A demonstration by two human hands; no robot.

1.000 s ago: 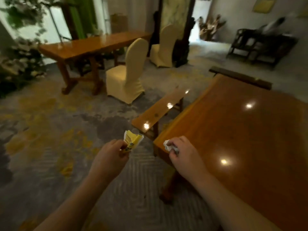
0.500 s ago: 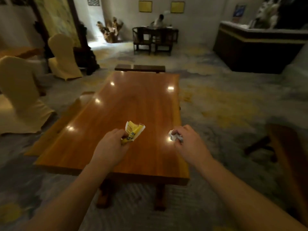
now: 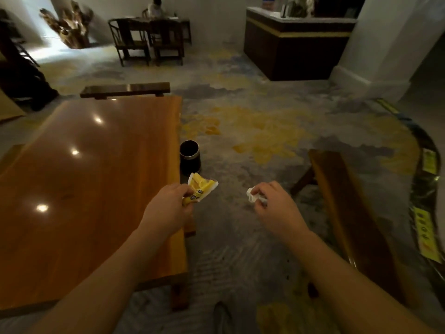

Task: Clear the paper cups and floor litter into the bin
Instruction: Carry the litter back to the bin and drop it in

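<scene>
My left hand (image 3: 168,204) pinches a crumpled yellow wrapper (image 3: 201,186) over the right edge of the long wooden table (image 3: 84,189). To the right, over the carpet, my right hand (image 3: 277,208) grips a small wad of white paper (image 3: 252,196). A round black bin (image 3: 189,156) with a silver band stands on the carpet against the table's right side, just beyond the wrapper. Its mouth faces up and looks dark inside.
A low wooden bench (image 3: 346,213) runs along the right. A dark bench (image 3: 125,89) sits at the table's far end. Farther off are dark chairs (image 3: 147,42) with a seated person, a reception counter (image 3: 296,42) and a white pillar (image 3: 385,44). Patterned carpet lies between table and bench.
The view has swung right: the table now lies at the left, and the bin and right bench have come into sight. Both hands keep their litter, now nearer the bin.
</scene>
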